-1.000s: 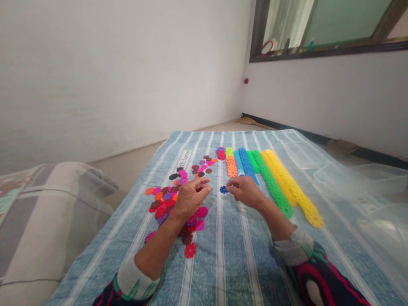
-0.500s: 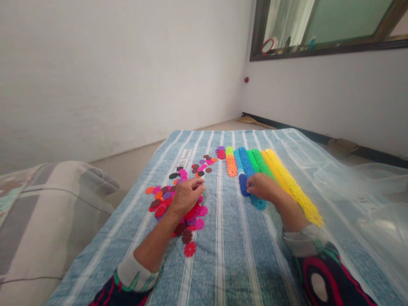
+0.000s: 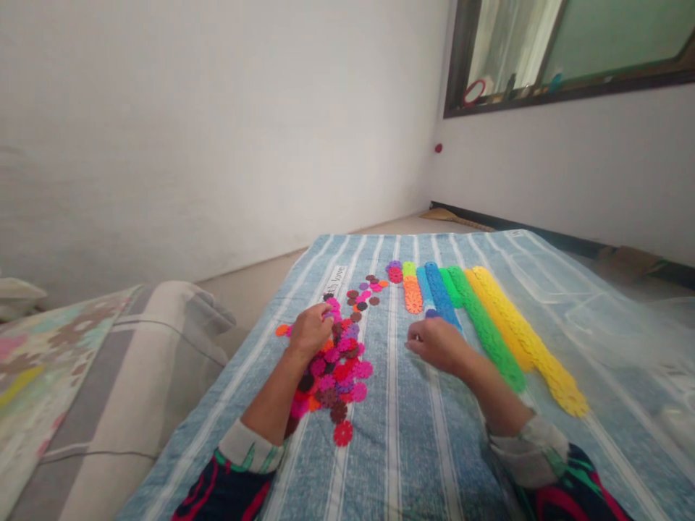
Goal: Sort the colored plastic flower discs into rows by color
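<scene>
My left hand (image 3: 310,334) is over the left side of a loose heap of pink, red, brown, orange and purple notched plastic discs (image 3: 347,369). Its fingers are pinched together, with a bit of purple at the tips; whether that disc is held cannot be made out. My right hand (image 3: 439,343) hovers at the near end of the blue row of overlapping discs (image 3: 439,293), fingers curled, their contents hidden. It partly covers a dark blue disc (image 3: 433,313). Left of the blue row lies a short orange row (image 3: 413,295).
Green (image 3: 489,340) and yellow rows (image 3: 543,351) of discs run down the right side. Clear plastic containers (image 3: 548,278) stand at the right edge. A striped cloth (image 3: 369,492) covers the table; a grey striped cushioned piece (image 3: 163,362) is on the left.
My left hand has shifted left and away over the heap, uncovering more discs. My right hand has come left and nearer, off the blue discs. The view has turned slightly left.
</scene>
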`<action>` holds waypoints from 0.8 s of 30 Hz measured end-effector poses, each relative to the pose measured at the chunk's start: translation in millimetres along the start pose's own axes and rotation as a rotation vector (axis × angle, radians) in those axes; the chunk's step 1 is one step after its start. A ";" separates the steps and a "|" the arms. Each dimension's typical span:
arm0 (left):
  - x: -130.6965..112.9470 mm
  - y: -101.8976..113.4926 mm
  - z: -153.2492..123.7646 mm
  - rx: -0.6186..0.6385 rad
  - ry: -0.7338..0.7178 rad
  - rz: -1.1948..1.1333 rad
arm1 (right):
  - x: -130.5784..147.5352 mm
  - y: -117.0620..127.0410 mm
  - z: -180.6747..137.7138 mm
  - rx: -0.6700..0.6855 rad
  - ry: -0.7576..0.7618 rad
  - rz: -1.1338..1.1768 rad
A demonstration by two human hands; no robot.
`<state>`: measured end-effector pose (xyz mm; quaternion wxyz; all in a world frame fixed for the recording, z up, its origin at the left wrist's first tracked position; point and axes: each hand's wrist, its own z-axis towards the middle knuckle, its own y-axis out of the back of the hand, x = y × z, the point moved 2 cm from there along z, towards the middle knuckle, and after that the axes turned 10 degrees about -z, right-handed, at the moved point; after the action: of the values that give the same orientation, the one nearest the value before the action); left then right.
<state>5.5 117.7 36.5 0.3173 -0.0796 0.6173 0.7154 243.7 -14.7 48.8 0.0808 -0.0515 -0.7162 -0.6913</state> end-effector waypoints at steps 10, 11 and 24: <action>-2.8 -14.0 22.8 0.180 0.013 0.255 | 47.9 -44.3 2.3 -0.006 0.115 0.161; -5.0 -16.4 22.4 0.190 0.007 0.261 | 46.8 -45.8 2.9 -0.014 0.106 0.178; -23.3 -38.8 -14.4 0.276 -0.214 0.238 | 42.0 -59.2 8.5 -0.030 0.033 0.335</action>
<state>41.3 97.4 12.7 0.3020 0.1145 0.6775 0.6609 191.1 -10.1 -1.8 0.2059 -0.1602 -0.6857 -0.6795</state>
